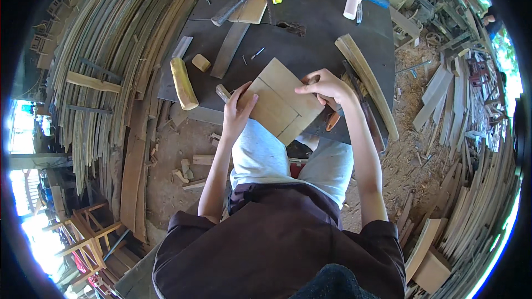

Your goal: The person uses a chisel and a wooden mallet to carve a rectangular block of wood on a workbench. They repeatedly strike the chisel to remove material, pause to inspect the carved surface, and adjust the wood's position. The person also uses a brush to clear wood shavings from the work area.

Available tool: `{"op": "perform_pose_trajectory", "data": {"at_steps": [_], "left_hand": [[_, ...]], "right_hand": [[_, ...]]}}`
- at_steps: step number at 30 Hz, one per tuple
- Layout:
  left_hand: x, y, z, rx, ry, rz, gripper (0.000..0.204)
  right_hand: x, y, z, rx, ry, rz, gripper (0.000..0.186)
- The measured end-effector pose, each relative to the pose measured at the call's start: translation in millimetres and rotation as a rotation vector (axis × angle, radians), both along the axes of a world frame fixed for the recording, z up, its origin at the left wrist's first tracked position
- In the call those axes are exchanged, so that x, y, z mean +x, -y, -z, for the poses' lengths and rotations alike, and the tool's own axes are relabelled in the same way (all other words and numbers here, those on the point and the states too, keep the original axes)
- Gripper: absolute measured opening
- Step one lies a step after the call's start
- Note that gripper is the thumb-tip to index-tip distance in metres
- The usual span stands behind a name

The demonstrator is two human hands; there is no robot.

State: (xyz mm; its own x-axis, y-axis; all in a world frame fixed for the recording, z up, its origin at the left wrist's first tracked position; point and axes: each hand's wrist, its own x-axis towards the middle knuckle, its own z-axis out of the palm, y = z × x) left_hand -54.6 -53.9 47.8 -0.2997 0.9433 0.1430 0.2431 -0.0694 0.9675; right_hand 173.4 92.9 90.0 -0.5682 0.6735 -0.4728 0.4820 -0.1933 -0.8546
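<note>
A flat, pale wooden board [274, 97] with dark straight lines across its face lies tilted above my lap at the table's near edge. My left hand [239, 105] is closed on its left edge, thumb on top. At the upper right edge, my right hand [327, 86] has its fingers curled around a small brown rounded thing [314, 80], perhaps a wooden handle; most of it is hidden. An orange-brown piece [332, 121] shows just below that hand. Beside my left hand, the end of a wooden stick [223, 93] pokes out.
On the dark table [310, 39] lie a yellowish wood block [184, 84], a small block [201, 62], a hammer [238, 3], a white bottle [352, 5] and a long curved wood strip [367, 83]. Stacked planks [105, 50] stand left; sawdust and offcuts cover the floor.
</note>
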Motion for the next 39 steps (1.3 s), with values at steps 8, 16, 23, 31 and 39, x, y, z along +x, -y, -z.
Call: {"op": "perform_pose_trajectory", "data": {"at_steps": [8,16,23,31,39], "left_hand": [[15.8,-4.7,2.2,0.012,-0.214,-0.155,0.03],[32.7,-15.9,-0.8,0.118,-0.829,-0.267,0.037],[45.0,-25.7,-1.6,0.011,-0.963,-0.308,0.049],[47.3,-24.9,-0.6,0.019,-1.004,-0.329,0.048],[47.4,-26.5,-0.9,0.029,-0.981,-0.331,0.047]], "right_hand": [[34.4,53.4,-76.4,0.501,-0.272,0.34,0.023],[66.0,105.5,-54.8,0.95,-0.913,0.622,0.03],[68.2,113.4,-23.1,0.946,-1.01,0.76,0.034],[73.7,117.1,-28.4,0.898,-1.048,0.881,0.033],[72.7,116.0,-27.9,0.904,-1.049,0.878,0.034]]}}
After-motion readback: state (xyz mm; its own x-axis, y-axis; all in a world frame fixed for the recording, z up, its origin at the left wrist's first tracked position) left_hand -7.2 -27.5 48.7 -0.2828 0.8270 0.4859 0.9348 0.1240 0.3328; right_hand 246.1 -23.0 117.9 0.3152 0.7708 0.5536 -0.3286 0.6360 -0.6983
